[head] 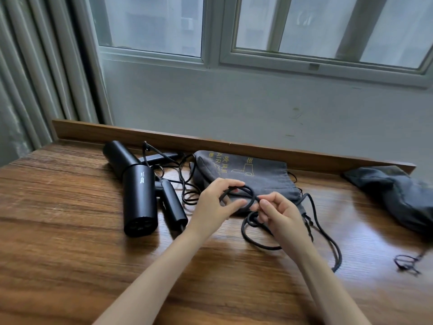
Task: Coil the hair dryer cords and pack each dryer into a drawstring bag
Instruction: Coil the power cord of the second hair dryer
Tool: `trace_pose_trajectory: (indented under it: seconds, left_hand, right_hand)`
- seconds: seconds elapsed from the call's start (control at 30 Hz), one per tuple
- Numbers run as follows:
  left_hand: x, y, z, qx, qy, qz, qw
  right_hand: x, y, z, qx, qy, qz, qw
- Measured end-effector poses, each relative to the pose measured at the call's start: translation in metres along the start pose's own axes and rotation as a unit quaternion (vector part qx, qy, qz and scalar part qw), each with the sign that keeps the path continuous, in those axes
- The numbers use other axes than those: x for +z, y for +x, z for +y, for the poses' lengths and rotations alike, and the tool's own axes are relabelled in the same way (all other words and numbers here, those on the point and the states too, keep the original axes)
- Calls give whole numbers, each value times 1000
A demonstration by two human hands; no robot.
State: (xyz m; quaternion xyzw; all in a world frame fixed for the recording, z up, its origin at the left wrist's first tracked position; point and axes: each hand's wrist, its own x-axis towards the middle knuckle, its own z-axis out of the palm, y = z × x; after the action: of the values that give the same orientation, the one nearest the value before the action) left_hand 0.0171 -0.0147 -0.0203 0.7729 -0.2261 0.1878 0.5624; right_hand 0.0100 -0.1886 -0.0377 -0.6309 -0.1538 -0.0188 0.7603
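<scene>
So both hands are over the middle of the brown wooden tabletop (70, 231), working a thick black cord (251, 240). The left hand (218, 202) has a loop of it in a loose grip between curled fingers and thumb, and the right hand (278, 212) pinches the other end of that same loop, grip closed tight on it. The rest of the cord trails in loops on the tabletop to the near right. Honestly can't tell if it's a dryer cord or the bag's own drawstring. Just behind the hands lies a grey fabric drawstring bag with yellow print (257, 174), flat, with its mouth facing right. To the left sit two matte black cylindrical hair dryers: the nearer one (140, 200) with its handle folded beside it, the other (119, 158) behind it near the far edge. Their thin black cords (187, 195) are tangled between dryers and bag. Far right there's a second, darker grey bag (398, 195), crumpled.
</scene>
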Motion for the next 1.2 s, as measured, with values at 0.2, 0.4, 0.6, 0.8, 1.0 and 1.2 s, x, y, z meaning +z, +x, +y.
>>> trace_pose_trajectory:
  seconds: [0.2, 0.4, 0.6, 0.8, 1.0, 1.2]
  left_hand:
    - [12, -7, -4, 120, 161, -2, 980]
    - [14, -11, 4, 210, 247, 96, 941]
    - [-18, 1, 2, -80, -206, 306, 926]
    - [-12, -3, -1, -132, -180, 233, 947]
    - [-6, -3, 7, -104, -291, 152, 939]
    - [-9, -2, 7, -131, -411, 91, 897]
  right_hand:
    - [15, -1, -2, 45, 47, 14, 998]
    - [16, -2, 6, 48, -88, 73, 992]
    - [22, -4, 9, 63, -67, 27, 995]
    - [18, -10, 6, 10, -152, 98, 983]
    - [21, -14, 3, -175, -575, 109, 791]
    - [25, -16, 8, -218, -580, 66, 782]
